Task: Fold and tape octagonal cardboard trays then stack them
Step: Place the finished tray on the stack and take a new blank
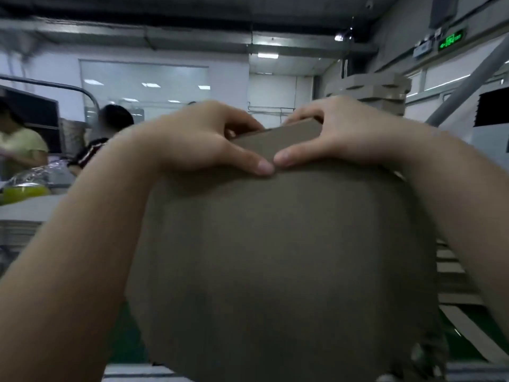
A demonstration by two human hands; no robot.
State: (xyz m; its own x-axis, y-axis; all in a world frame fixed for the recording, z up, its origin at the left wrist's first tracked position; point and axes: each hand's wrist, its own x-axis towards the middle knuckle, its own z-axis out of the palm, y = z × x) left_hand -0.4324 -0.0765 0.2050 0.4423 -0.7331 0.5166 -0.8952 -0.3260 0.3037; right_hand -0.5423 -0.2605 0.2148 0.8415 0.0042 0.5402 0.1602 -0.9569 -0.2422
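Note:
A brown cardboard tray (281, 257) is held up close in front of me, its flat underside filling the middle and lower part of the head view. My left hand (209, 139) and my right hand (344, 136) grip its far top edge side by side. Both thumbs press on the near face and their tips nearly touch, while the fingers curl over a folded flap (278, 140) at the top. The tray's inside is hidden. A stack of folded cardboard trays (377, 91) stands behind at the upper right.
Two people (110, 133) work at the left, near a table with clear plastic wrap (38, 172) and something yellow-green. Flat cardboard sheets (24, 213) lie piled at the left. A grey slanted metal bar (468, 75) and more flat sheets are on the right.

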